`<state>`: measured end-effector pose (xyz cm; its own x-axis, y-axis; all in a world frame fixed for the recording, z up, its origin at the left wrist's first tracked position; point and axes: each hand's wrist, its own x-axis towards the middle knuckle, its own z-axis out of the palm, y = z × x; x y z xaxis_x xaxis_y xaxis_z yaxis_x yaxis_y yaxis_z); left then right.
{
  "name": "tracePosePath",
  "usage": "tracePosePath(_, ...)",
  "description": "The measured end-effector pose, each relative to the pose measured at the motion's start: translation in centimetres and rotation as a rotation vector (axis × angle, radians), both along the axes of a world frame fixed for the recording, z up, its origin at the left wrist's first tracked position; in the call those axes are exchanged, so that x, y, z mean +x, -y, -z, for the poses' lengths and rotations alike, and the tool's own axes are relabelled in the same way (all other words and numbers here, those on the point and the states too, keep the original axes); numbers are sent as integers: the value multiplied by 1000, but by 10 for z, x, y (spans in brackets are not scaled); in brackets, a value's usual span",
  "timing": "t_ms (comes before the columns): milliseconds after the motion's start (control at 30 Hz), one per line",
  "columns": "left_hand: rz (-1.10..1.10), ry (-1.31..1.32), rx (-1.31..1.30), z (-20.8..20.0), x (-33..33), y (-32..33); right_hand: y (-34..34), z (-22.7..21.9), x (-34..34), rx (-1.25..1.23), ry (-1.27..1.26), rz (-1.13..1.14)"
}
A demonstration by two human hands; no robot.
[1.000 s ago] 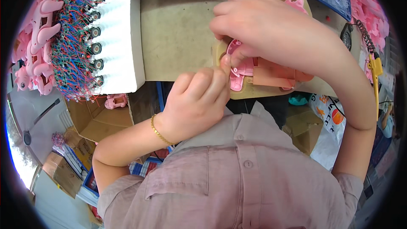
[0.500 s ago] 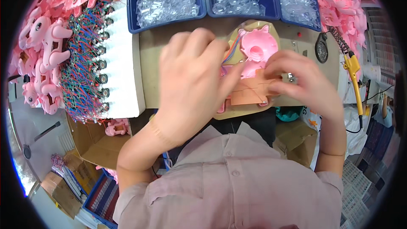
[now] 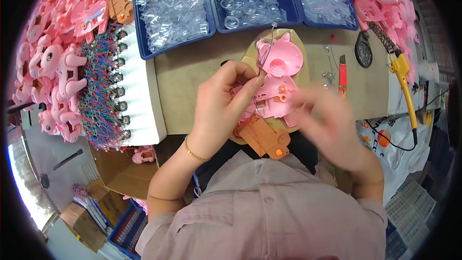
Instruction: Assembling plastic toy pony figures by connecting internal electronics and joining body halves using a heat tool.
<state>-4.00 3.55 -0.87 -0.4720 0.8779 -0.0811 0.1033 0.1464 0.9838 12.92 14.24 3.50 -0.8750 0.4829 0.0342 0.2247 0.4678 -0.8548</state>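
An open pink plastic toy-animal shell (image 3: pixel 288 58) lies on a tan pad (image 3: pixel 250 48) in front of me. Over its left side, my left hand (image 3: pixel 219 103) pinches thin wires (image 3: pixel 263 61) between thumb and fingertips. The wires stand up past the fingers to a small pale connector (image 3: pixel 274 25). An orange plastic gearbox-like block (image 3: pixel 264 137) sits tilted at the shell's near end, by the table edge, with a thin wire across it. To the right of the shell, my right hand (image 3: pixel 332 127) is smeared by motion, so its fingers cannot be read.
Blue bins (image 3: pixel 214 29) of clear plastic parts line the back. On the left, wired round components rest on a white tray (image 3: pixel 149 101), beside piled pink toy bodies (image 3: pixel 72 77). A red cutter (image 3: pixel 342 77), a black disc (image 3: pixel 364 50) and a yellow-handled soldering iron (image 3: pixel 404 86) lie right.
The orange block has shifted from over the shell to its near end and turned. My left hand now pinches the wires upright. My right hand has come away from the block.
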Motion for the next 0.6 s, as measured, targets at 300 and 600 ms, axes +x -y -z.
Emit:
tracePosePath(300, 28, 337, 3, -8, -13, -8, -33, 29, -62, -541, -221, 92)
tracePosePath(600, -127, 390, 80, 11, -14, 8, -24, 47, -19, -537, -98, 282)
